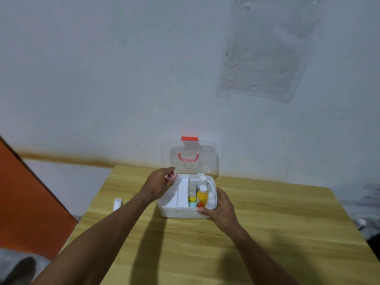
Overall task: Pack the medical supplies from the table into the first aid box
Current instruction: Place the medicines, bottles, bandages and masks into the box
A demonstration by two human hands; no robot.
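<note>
The white first aid box [181, 212] stands on the wooden table with its clear lid [190, 156] raised against the wall. Inside sit a yellow bottle [202, 197], white-capped bottles [211, 199] and small packets; a white inner tray [176, 192] fills the left half. My left hand [159, 185] hovers over the box's left rear corner, pinching a small red and white item [170, 175]. On the front right corner of the box rests my right hand [221, 209], gripping the rim.
A small white object [117, 203] lies at the table's left edge. The wooden table [267, 233] stands against a white wall. An orange panel [26, 202] stands to the left, below table height.
</note>
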